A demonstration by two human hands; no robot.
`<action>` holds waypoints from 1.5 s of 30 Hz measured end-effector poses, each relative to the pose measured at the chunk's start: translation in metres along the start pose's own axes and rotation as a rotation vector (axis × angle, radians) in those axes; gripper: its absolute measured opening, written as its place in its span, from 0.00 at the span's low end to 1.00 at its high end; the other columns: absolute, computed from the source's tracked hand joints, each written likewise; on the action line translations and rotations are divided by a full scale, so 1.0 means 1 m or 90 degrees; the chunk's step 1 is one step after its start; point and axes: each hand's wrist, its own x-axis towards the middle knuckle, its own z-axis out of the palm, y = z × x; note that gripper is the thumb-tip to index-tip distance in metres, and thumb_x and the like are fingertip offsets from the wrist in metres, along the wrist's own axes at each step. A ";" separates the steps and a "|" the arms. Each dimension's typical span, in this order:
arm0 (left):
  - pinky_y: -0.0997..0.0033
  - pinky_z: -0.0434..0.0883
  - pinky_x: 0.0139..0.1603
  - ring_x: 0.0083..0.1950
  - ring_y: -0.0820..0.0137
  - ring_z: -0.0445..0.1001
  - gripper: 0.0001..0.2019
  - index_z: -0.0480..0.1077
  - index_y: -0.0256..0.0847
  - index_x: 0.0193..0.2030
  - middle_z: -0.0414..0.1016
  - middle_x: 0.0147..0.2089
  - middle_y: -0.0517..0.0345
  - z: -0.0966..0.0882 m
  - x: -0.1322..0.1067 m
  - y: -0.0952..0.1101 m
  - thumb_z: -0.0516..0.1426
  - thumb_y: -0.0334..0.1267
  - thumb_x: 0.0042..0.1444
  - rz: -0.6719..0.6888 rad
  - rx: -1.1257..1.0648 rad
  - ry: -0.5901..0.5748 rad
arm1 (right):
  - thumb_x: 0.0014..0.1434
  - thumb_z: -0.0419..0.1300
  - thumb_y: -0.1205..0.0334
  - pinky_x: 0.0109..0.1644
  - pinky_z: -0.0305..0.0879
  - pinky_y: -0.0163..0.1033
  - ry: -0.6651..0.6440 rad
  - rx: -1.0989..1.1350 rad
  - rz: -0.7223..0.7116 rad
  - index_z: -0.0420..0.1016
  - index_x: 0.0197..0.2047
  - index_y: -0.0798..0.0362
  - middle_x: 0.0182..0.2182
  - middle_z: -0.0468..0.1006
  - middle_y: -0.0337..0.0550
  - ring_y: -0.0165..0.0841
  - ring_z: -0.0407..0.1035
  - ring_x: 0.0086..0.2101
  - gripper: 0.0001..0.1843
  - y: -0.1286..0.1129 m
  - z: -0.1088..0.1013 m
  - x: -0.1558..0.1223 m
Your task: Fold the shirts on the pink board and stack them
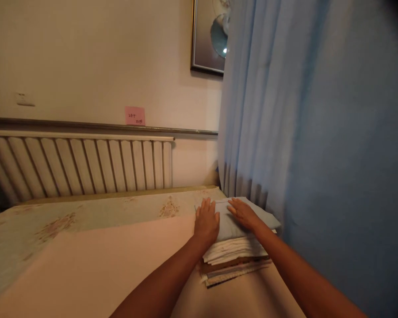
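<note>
A stack of folded cloths (234, 251) lies at the right end of the bed, with white, brown and patterned layers showing along its near side. On top is a light blue folded cloth (230, 225). My left hand (207, 221) rests at the left edge of the blue cloth, fingers stretched forward. My right hand (243, 213) lies flat on the cloth's top, fingers pointing left and away from me. Neither hand is wrapped around anything. The far left side of the stack is partly hidden behind my left hand.
A pale pink sheet (119, 256) covers the near part of the bed, over a floral mattress (126, 205). Blue curtains (318, 132) hang close on the right. Behind the bed are a radiator (86, 165), a pink note (135, 115) and a framed picture (207, 39).
</note>
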 end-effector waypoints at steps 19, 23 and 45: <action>0.43 0.38 0.70 0.74 0.55 0.34 0.35 0.44 0.39 0.72 0.38 0.75 0.50 0.095 0.000 -0.009 0.40 0.54 0.62 -0.019 -0.068 -0.141 | 0.63 0.39 0.41 0.64 0.44 0.64 -0.060 0.002 0.308 0.52 0.69 0.46 0.69 0.48 0.40 0.46 0.43 0.67 0.35 0.018 0.053 -0.048; 0.45 0.40 0.70 0.74 0.56 0.35 0.34 0.45 0.37 0.71 0.38 0.75 0.48 0.076 -0.017 -0.020 0.41 0.53 0.62 -0.036 -0.112 -0.171 | 0.63 0.38 0.42 0.63 0.47 0.63 -0.052 0.027 0.321 0.55 0.68 0.50 0.68 0.51 0.45 0.47 0.47 0.65 0.35 0.027 0.051 -0.051; 0.67 0.69 0.46 0.52 0.64 0.73 0.32 0.38 0.37 0.72 0.73 0.56 0.45 -0.020 -0.338 -0.211 0.42 0.33 0.62 -0.392 0.078 -0.009 | 0.56 0.46 0.67 0.45 0.71 0.40 0.020 0.349 0.066 0.46 0.70 0.48 0.53 0.75 0.45 0.37 0.74 0.43 0.39 -0.295 0.108 -0.219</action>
